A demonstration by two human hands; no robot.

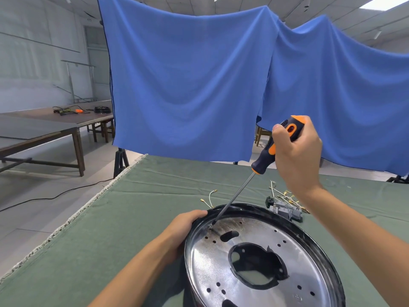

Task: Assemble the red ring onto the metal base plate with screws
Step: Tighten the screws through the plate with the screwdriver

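Note:
A round shiny metal base plate (298, 258) with a dark rim and several holes lies tilted on the green cloth, low and right of centre. My left hand (187, 220) grips the plate's upper left rim. My right hand (296, 151) holds the orange and black handle of a screwdriver (265, 160). Its long shaft slants down to the left, and the tip rests on a small screw (211, 227) near the plate's upper left edge. No red ring shows in this view; the rim around the plate looks black.
Loose white wires with brass terminals (285, 193) and grey plastic parts (287, 210) lie behind the plate. The green cloth table (132, 207) ends at a frayed left edge. Blue cloths (188, 85) hang behind. Brown tables (44, 127) stand far left.

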